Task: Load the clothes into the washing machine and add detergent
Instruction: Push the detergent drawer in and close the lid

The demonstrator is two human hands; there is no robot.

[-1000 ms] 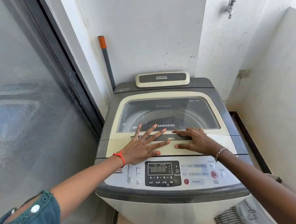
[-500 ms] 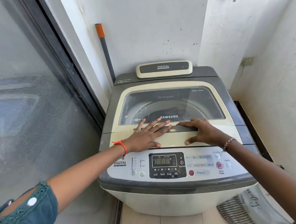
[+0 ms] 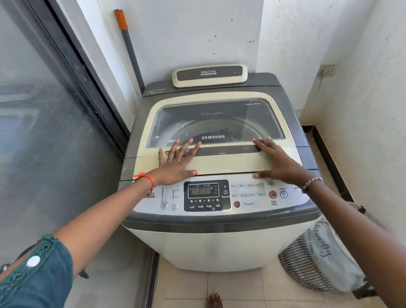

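While our left hand (image 3: 175, 165) lies flat with fingers fanned on the near left of the closed lid (image 3: 225, 162), our right hand (image 3: 276, 161) presses open-palmed on its near right, neither grasping anything. Beneath them the washing machine (image 3: 221, 242) stands in the corner, control panel (image 3: 208, 198) facing us, the lid's long side running left to right, dark clothes (image 3: 224, 131) dimly visible through its window

Your one head camera looks forward and down, close above the cream-and-grey top-loading washing machine (image 3: 219, 227), squarely facing its front edge.
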